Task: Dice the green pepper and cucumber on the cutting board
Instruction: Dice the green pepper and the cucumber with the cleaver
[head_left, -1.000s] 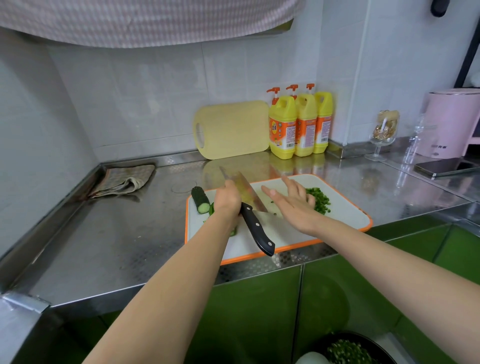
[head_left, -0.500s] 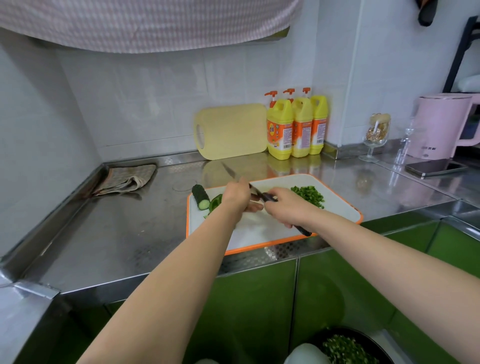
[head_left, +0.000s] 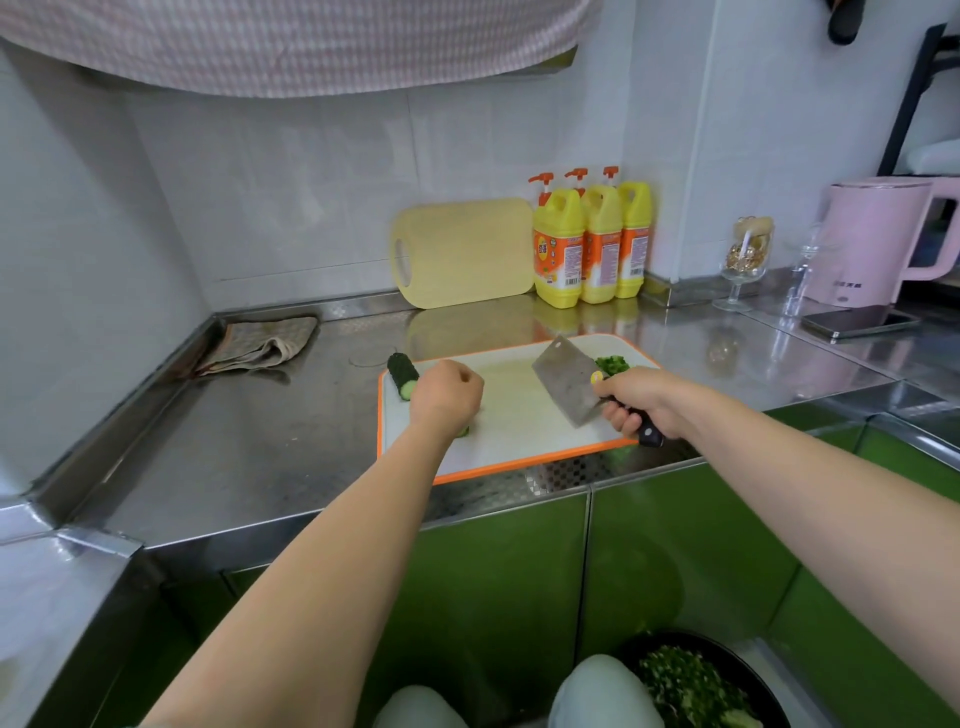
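The cleaver (head_left: 566, 382), passed over from the left hand (head_left: 447, 397), is now being held by its handle in the closed grip of the right hand (head_left: 636, 402), while the left hand is curling over cucumber (head_left: 464, 431) on the cutting board (head_left: 519, 447), its own grip hidden, so dicing is probably resuming.

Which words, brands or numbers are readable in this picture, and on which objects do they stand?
Yellow bottles: orange labels with print and a barcode, too blurred to read.
Pink kettle: a small dark mark near its base, too small to read.
No other text is visible; nothing can be quoted.
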